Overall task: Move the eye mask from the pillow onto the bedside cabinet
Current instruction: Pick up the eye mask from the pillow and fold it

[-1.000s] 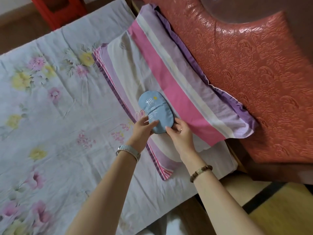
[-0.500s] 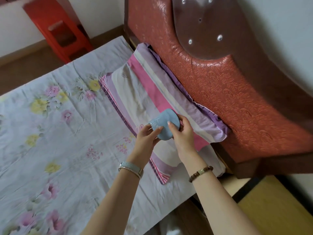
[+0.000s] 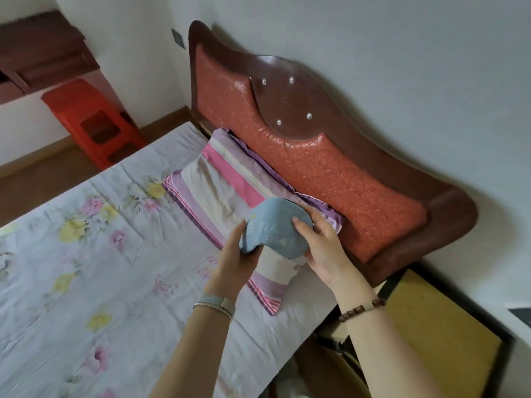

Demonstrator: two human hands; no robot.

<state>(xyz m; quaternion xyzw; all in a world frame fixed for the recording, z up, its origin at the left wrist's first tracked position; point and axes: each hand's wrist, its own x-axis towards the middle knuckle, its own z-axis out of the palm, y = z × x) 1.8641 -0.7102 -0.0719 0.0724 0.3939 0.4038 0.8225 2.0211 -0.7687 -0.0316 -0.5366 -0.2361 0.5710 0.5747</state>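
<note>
White walls stand around a bed [image 3: 86, 282] with a flowery sheet and a red padded headboard [image 3: 330, 173].

Our fingers [image 3: 298, 225] are closed on the eye mask [image 3: 273, 228]. Our right hand [image 3: 324, 248] pinches its right end, thumb on top. Our left hand [image 3: 235, 254] holds its left end from below, and the soft blue cloth folds over our fingers there. So the eye mask is off the bed and up in the air, just above the near end of the striped pillow [image 3: 224, 193]. It does not touch the pillow now, as far as we can tell.

To our right, past the edge of the bed, we see a yellow top with a dark rim [image 3: 439, 326]. We think this is the bedside cabinet, where the eye mask must go.

What could go wrong? The eye mask is floppy, so it could slip from a loose pinch and fall. Between the bed and the cabinet there is a dark gap, and a drop there would be hard to reach. We cannot see its strap, but if one hangs down it might catch on something. We think a firm grip and a slow swing to the right would help.
</note>
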